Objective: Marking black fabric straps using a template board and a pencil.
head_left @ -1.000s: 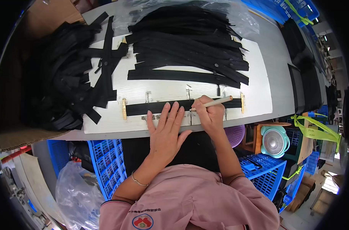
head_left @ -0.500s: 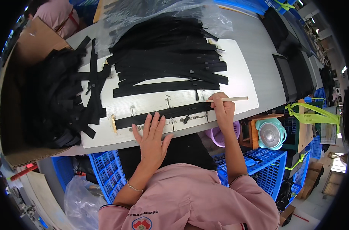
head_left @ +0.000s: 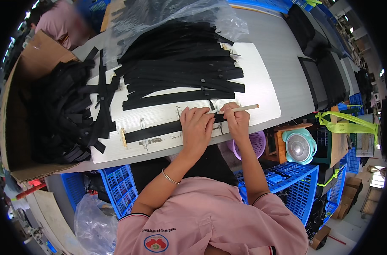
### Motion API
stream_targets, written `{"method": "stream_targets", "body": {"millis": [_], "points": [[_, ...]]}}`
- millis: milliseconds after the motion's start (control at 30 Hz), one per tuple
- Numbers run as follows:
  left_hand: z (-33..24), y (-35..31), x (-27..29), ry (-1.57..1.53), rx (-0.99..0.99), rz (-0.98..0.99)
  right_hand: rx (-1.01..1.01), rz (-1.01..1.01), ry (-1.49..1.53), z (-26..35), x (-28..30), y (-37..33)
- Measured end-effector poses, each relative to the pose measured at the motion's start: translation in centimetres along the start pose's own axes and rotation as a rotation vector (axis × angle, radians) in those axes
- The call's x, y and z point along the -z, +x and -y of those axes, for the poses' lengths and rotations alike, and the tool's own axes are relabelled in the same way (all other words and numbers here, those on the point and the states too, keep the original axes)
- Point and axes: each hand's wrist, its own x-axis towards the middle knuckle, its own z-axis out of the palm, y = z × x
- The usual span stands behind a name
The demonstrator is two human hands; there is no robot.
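Observation:
A black zipper strip (head_left: 155,131) lies lengthwise along the near part of a white board (head_left: 261,89) with several dark marks on it. My left hand (head_left: 196,129) rests across the strip right of its middle, fingers bent and slightly apart, covering part of it. Between the fingers of my right hand (head_left: 237,123) is a pale pencil-like stick (head_left: 246,108), its tip at the strip's right end and its rear pointing right. Just beyond, another zipper (head_left: 168,99) with a hanging pull lies before a thick layered pile of black zippers (head_left: 176,63).
A cardboard box (head_left: 44,53) at the left overflows with tangled black zippers (head_left: 70,110). Clear plastic sheeting (head_left: 176,15) covers the pile's far end. Black cases (head_left: 312,38) stand far right. Below the table are a purple basket (head_left: 255,144), a teal fan (head_left: 299,146) and blue crates (head_left: 297,195).
My left hand has slid right along the zipper, from the left-middle to close beside my right hand, now hiding the zipper's pull. My right hand has shifted slightly left with the stick.

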Motion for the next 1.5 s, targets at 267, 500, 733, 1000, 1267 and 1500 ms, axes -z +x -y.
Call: {"method": "stream_targets", "body": {"millis": [267,500,733,1000,1267,1500], "points": [[-0.2,-0.1,0.0,0.033,-0.02,-0.008,0.05,-0.04,-0.071,0.1,-0.1,-0.2],[-0.2,-0.1,-0.2,0.047,-0.026,-0.012,-0.018,0.011,0.067,0.2,0.5,-0.4],[0.0,-0.2,0.1,0.05,-0.023,-0.022,0.095,0.078,-0.027,-0.6,-0.2,-0.1],[0.5,0.6,0.1,0.244,0.108,0.183,-0.206,-0.046,0.539,4.0,1.0,-1.2],[7.8,9.6,-0.2,0.155,0.072,0.114,0.435,0.685,1.498,18.4,3.5,-1.8],[11.4,4.9,9.9,0.31,-0.002,-0.029,0.342,0.975,1.63,23.1,2.8,-2.2]]}}
